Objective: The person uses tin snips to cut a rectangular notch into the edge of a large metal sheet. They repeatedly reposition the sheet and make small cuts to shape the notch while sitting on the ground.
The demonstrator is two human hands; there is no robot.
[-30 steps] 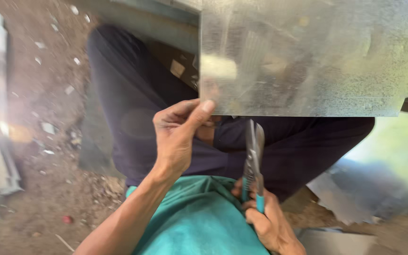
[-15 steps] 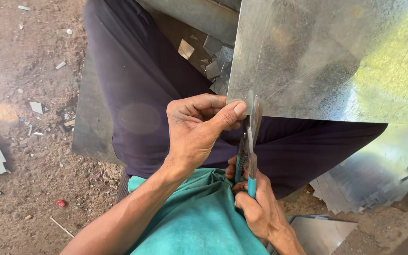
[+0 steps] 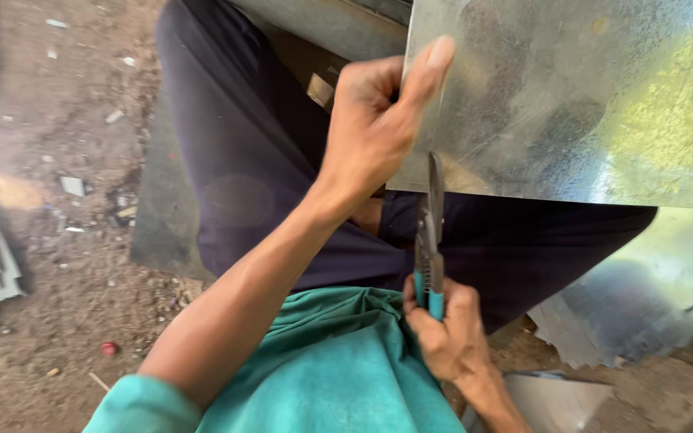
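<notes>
our left hand [image 3: 374,128] pinches the galvanized sheet [image 3: 571,96] above our lap; our right hand [image 3: 447,329] squeezes the tin snips [image 3: 428,240], blades just entering its near edge, most of it uncut.

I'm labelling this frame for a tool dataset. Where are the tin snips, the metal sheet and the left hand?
tin snips [image 3: 429,240], head view, on the closed blades just below the sheet edge.
metal sheet [image 3: 571,104], head view, on its bare shiny face.
left hand [image 3: 374,128], head view, on the back of the hand.
</notes>
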